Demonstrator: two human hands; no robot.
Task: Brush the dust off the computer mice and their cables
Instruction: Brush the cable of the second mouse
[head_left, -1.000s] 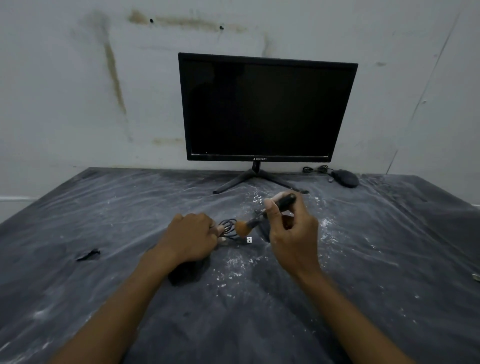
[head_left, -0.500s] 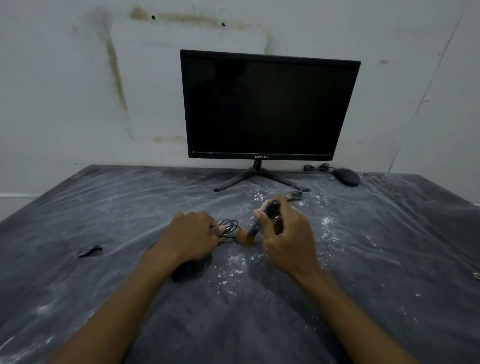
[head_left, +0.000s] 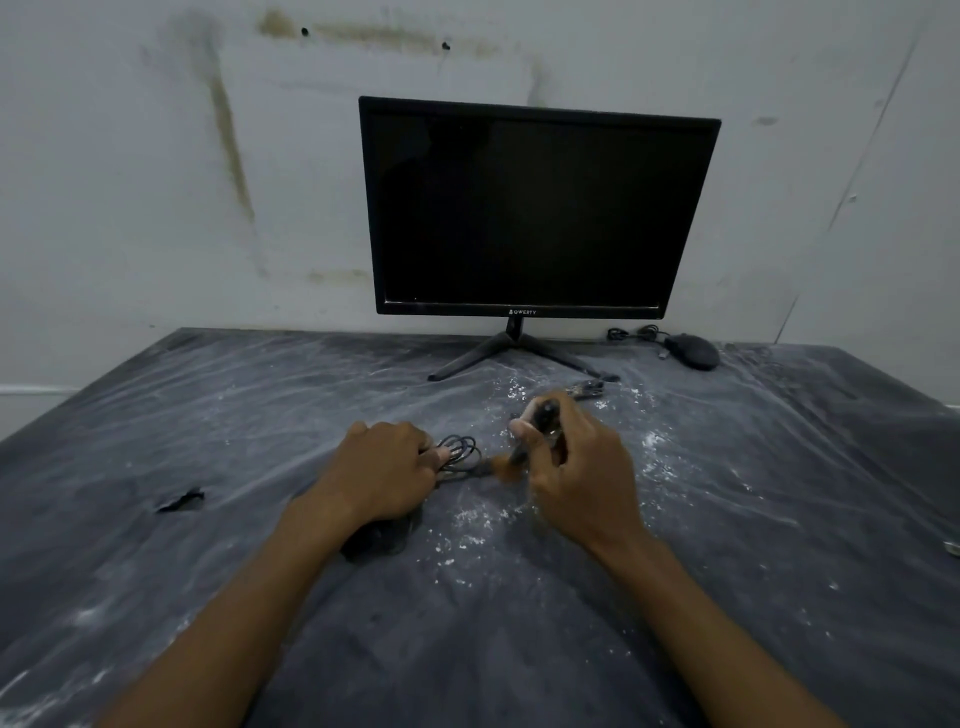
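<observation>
head view shows the left hand (head_left: 382, 470) pressing down on a bundled cable (head_left: 460, 453), its fingers curled over the near end of the loops. under the wrist sits a dark mouse (head_left: 376, 540), mostly hidden. the right hand (head_left: 576, 475) is clenched around a small brush (head_left: 527, 441), and the tan bristles touch the right end of the cable, just right of the left grip.

what could go wrong? the cable loops are light and springy. a hard sweep might flick them out from under the fingers, and then the bundle could slide around on the desk (head_left: 208, 597). the desk wears a thin plastic sheet with white powder all over it, thick near the hands. brushing low could push that powder back onto the cable, so it gets dirty again. the part of the cable under the left fingers cannot be reached by the bristles, so it may stay dusty unless that hand shifts its hold. the mouse under the wrist may be missed too.

a second mouse (head_left: 693, 351) with its own cable lies far right, beside the monitor (head_left: 535, 208), well apart from both hands.
</observation>
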